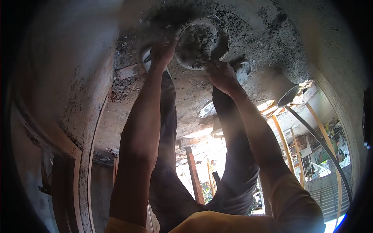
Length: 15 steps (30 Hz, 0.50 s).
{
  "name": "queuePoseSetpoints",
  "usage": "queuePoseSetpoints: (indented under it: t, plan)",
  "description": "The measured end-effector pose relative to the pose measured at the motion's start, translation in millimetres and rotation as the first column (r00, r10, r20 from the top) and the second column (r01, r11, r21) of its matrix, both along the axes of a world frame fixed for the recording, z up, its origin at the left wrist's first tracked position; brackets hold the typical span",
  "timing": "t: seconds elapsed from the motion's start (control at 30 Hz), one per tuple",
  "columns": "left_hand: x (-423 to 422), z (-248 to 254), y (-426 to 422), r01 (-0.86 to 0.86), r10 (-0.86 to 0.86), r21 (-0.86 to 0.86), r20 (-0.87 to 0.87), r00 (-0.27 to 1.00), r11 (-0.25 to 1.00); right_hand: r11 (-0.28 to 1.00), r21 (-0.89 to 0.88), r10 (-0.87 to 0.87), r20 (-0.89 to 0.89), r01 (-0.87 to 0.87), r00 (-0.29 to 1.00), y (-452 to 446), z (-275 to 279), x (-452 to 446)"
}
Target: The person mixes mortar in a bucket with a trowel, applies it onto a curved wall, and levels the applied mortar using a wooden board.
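Note:
A round bucket (pixel 189 67) stands on the rough ground at the top middle, with a thin wire handle arching along its far rim. Inside it lies a grey, lumpy mix (pixel 204 37) that looks like mortar, partly in shadow. My left hand (pixel 163 53) is closed at the left side of the rim, its fingertips partly hidden. On the near right of the rim, my right hand (pixel 220 73) is curled with its fingers over the edge. Both arms reach down past my dark-trousered legs, and my shoes flank the bucket.
Loose grey sand or mortar (pixel 268 42) covers the ground beyond the bucket. Another dark bucket (pixel 285 90) lies to the right. A wall (pixel 74 77) rises at the left. Wooden poles (pixel 283 143), a dark curved pipe (pixel 322 139) and corrugated sheeting (pixel 324 190) appear behind me.

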<state>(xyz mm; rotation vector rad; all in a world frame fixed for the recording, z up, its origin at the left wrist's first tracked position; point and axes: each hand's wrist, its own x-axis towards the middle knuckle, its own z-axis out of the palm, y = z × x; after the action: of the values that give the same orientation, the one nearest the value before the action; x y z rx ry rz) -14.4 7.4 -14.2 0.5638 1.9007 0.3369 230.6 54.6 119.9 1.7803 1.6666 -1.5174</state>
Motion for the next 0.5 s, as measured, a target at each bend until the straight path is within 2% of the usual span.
queuePoseSetpoints:
  t: [0.03,0.13,0.17,0.27,0.33,0.37,0.4,0.47,0.5]
  plan:
    - [1,-3,6,0.008,-0.008,0.025,-0.017,1.000,1.000,0.945,0.261,0.186,0.071,-0.198,0.980,3,8,1]
    - [12,6,16,0.013,-0.008,0.074,-0.067,0.998,0.997,0.932,0.189,0.240,0.317,-0.309,0.917,26,6,0]
    - [18,11,19,-0.013,0.018,0.090,-0.060,0.998,0.996,0.941,0.080,0.278,0.368,-0.328,0.887,37,-8,-13]
    - [26,4,27,0.374,-0.298,0.143,-0.381,0.875,0.916,0.875,0.065,0.446,0.274,-0.480,0.852,25,-49,-40]
    - [5,8,46,0.142,-0.132,0.062,-0.142,0.981,0.988,0.841,0.163,0.461,0.280,-0.515,0.842,35,-30,-34]
    - [9,17,29,0.048,-0.047,-0.050,0.009,0.999,0.998,0.839,0.150,0.471,0.283,-0.524,0.835,26,-7,-22]
    - [18,17,12,0.035,-0.036,-0.024,-0.023,0.999,0.999,0.896,0.146,0.378,0.247,-0.420,0.892,36,10,-15]
    - [25,5,19,0.004,0.010,0.108,-0.126,0.992,0.994,0.923,0.152,0.307,0.260,-0.353,0.915,21,-42,9]
    - [32,25,29,-0.019,0.028,0.096,-0.097,0.995,0.995,0.927,0.139,0.305,0.263,-0.349,0.915,20,-62,10]
